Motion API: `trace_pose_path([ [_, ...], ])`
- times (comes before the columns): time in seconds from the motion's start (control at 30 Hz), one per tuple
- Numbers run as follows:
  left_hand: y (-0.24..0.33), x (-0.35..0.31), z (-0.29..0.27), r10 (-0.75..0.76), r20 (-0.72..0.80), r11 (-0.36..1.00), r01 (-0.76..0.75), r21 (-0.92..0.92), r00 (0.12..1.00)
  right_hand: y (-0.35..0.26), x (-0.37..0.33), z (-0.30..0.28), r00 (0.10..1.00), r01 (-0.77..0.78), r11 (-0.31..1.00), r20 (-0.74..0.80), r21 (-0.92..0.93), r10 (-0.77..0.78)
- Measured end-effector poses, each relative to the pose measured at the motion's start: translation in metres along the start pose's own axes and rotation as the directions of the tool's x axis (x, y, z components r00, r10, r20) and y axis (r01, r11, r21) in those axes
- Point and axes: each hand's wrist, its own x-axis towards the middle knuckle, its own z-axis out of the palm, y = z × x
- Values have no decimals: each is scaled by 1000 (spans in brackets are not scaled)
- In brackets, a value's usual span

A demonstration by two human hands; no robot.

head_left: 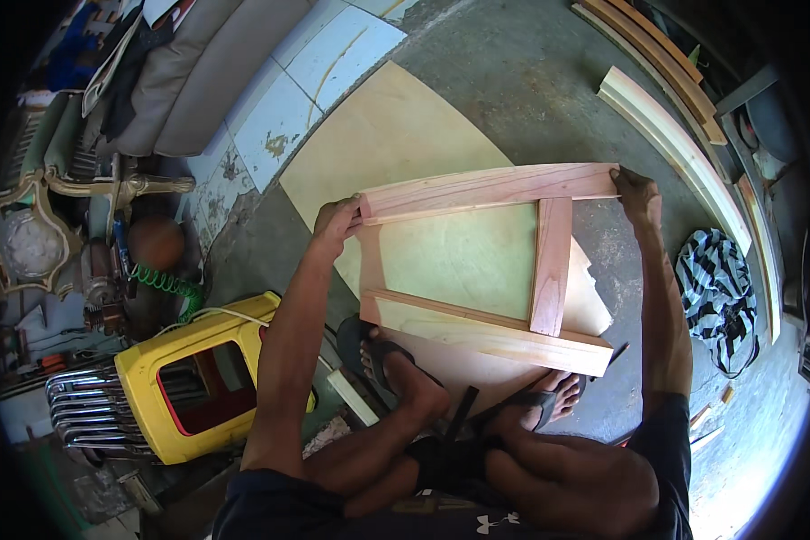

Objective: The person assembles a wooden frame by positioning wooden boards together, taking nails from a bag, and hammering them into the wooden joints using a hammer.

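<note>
Squatting over a pale plywood sheet (400, 117) on the floor, I have an upper wooden board (486, 192) between my two hands. My left hand (337, 222) is closed round its left end, and my right hand (637, 195) grips its right end. Below it lies a lower wooden board (495, 340), near my feet. A short crosspiece (551, 265) runs between the two boards toward their right ends. Toward the left ends a narrow darker strip shows; whether it is wood or shadow I cannot tell.
A yellow plastic casing (189, 400) stands at the left, by a green coiled hose (166, 283) and carved chair parts (36, 238). Long timber pieces (684, 148) and a striped cloth (715, 288) lie at the right. A grey cushion (202, 81) is at the upper left.
</note>
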Motion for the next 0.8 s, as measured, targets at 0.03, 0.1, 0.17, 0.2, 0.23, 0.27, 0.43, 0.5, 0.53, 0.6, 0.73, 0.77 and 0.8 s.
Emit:
trace_pose_path([
  [0.03, 1, -1, 0, -2, -5, 1000, 2, -2, 1000, -6, -2, 0, 1000, 3, 1000, 4, 1, -3],
  [0.1, 4, -2, 2, -1, -36, 999, 2, 35, 999, -15, -8, -2, 1000, 9, 999, 29, -37, -8],
  [0.17, 0, 2, 3, 29, -87, 995, -21, 94, 996, -17, -8, -3, 999, 4, 1000, 34, -13, -4],
  [0.2, -1, 3, 2, 46, -110, 992, -32, 125, 993, -18, -8, -4, 999, -1, 1000, 40, 10, 1],
  [0.23, -1, 5, 11, 60, -116, 987, -42, 155, 991, -12, -8, -7, 999, -17, 1000, 27, 2, 17],
  [0.27, 0, 6, 16, 79, -91, 985, -64, 159, 993, -6, -7, -8, 999, 45, 998, -4, 42, -45],
  [0.43, -9, 3, 14, 118, -115, 992, -112, 59, 986, 7, -6, 15, 980, 55, 996, -197, 75, -40],
  [0.5, -11, 2, 4, 125, -112, 989, -115, 94, 986, -10, -15, 18, 986, 72, 994, -155, 80, -59],
  [0.53, -11, 1, 3, 121, -134, 991, -112, 76, 984, -13, -16, 18, 987, 81, 991, -145, 102, -66],
  [0.6, -14, 4, 7, 121, -127, 992, -115, 56, 985, -9, -18, 15, 986, 76, 991, -156, 111, -59],
  [0.73, -6, 4, 17, 101, -113, 995, -100, 17, 988, 15, -12, -4, 999, 4, 902, -44, 433, 16],
  [0.77, -8, 4, 12, 80, -136, 997, -79, 15, 987, 12, -15, -7, 989, -133, 727, 132, 674, 59],
  [0.8, -7, 3, 5, 51, -118, 998, -48, 29, 992, 8, -21, -6, 986, -164, 625, 149, 763, 77],
])
